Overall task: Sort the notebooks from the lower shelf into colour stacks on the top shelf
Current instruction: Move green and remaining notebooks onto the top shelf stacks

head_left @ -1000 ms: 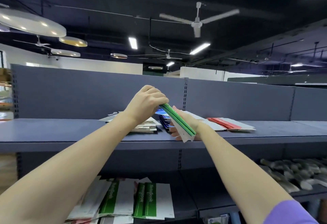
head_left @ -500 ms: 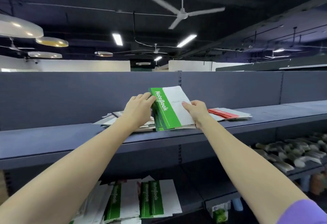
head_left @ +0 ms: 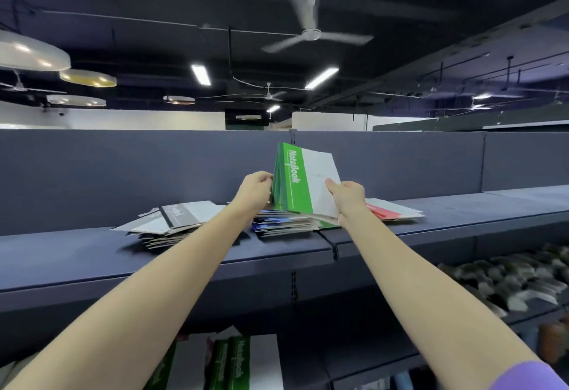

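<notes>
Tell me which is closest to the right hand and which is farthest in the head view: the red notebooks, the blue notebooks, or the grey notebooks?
From the right hand:
1. Red notebooks, just to its right on the top shelf.
2. Blue notebooks, to its left, under the held green ones.
3. Grey notebooks, far left on the shelf.

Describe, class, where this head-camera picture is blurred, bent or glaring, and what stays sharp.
Head view: the ceiling fan is smeared by motion; the items on the right lower shelf are blurred; the top shelf edge bows from the wide lens; the strip lights glare; the green notebooks between the left hand and right hand read clearly.
</notes>
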Demonstrator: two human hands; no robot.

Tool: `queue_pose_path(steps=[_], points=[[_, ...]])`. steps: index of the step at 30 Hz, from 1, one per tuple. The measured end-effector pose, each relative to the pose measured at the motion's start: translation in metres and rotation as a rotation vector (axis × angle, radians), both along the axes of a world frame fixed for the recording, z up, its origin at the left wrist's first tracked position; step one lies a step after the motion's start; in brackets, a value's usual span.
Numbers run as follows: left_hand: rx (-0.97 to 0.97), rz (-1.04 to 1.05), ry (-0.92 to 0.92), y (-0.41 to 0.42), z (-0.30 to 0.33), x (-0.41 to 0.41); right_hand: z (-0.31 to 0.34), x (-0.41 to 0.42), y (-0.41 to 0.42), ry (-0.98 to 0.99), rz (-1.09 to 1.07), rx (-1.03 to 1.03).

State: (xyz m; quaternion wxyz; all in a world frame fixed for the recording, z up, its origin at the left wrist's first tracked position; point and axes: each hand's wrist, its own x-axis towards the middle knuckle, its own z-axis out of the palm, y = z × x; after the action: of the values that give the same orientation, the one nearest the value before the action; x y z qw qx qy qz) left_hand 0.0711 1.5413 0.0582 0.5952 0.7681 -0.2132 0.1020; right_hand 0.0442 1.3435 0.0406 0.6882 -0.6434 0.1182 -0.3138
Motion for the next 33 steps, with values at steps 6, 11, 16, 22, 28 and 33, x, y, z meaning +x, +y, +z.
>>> queue_pose_path(steps=[6,11,16,22,28,33], points=[[-0.143,-0.034,0.190,-0.037,0.003,0.006,-0.004,0.014,-0.027,0.067,0.000,-0.144],[-0.166,-0.024,0.223,-0.064,-0.004,0.018,-0.006,0.027,-0.052,0.142,-0.017,-0.347],[-0.229,0.055,0.228,-0.080,-0.007,0.029,-0.011,0.041,-0.067,0.083,0.020,-0.382],[-0.137,0.062,0.245,-0.079,0.005,0.046,-0.016,0.073,-0.081,0.085,0.078,-0.328],[-0.063,0.163,0.205,-0.083,0.008,0.056,-0.031,0.094,-0.086,0.107,0.139,-0.328],[0.001,0.284,0.146,-0.086,-0.008,0.068,-0.051,0.106,-0.088,0.071,0.126,-0.330]])
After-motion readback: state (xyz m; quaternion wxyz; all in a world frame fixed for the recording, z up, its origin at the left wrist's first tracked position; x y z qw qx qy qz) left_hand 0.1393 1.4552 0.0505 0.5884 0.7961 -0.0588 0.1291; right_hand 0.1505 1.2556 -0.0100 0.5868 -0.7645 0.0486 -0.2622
